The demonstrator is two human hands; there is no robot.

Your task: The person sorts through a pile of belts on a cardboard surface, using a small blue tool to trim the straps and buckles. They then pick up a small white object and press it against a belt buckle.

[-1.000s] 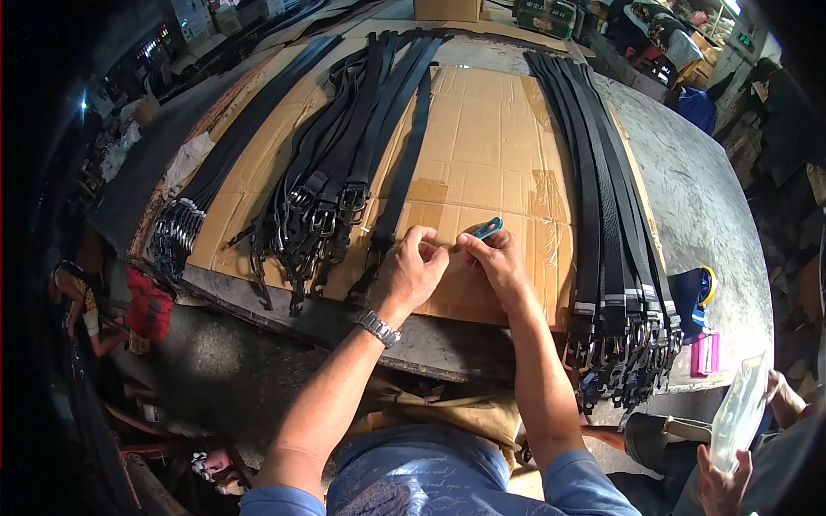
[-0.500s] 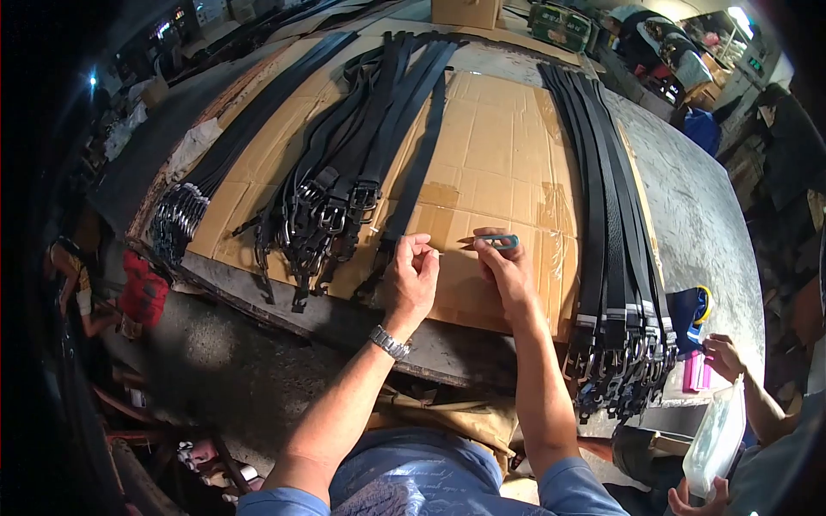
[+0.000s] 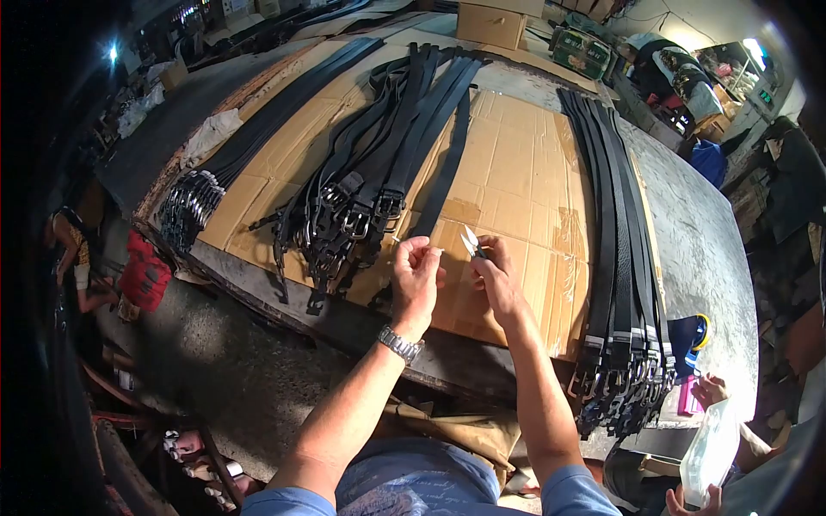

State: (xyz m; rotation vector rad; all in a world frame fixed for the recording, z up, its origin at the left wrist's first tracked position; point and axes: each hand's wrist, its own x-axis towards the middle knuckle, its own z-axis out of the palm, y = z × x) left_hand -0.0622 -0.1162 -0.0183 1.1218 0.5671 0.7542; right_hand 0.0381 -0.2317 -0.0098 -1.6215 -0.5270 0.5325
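My left hand (image 3: 416, 279), with a metal watch (image 3: 400, 346) on its wrist, is closed in a pinch. A tiny pale bit shows at its fingertips, too small to name. My right hand (image 3: 497, 279) grips small thread snips (image 3: 471, 242), their two pointed blades spread and aimed up and to the left. Both hands hover over the cardboard sheet (image 3: 508, 172), a short gap between them. Beyond my left hand lies a single dark belt (image 3: 449, 176). Just left of it is a heap of black belts (image 3: 404, 142) with their buckles towards me.
More belts (image 3: 284, 112) lie at the far left, and another bundle (image 3: 615, 215) runs down the right. A cardboard box (image 3: 490, 26) stands at the back. At the lower right, a co-worker's hands hold a clear plastic bag (image 3: 712, 447), beside a blue and yellow tape roll (image 3: 691, 335).
The snips have turned in my right hand: the teal handle loop pointed right before, and now the spread blades show up front. My left hand keeps its pinch. The view has shifted slightly.
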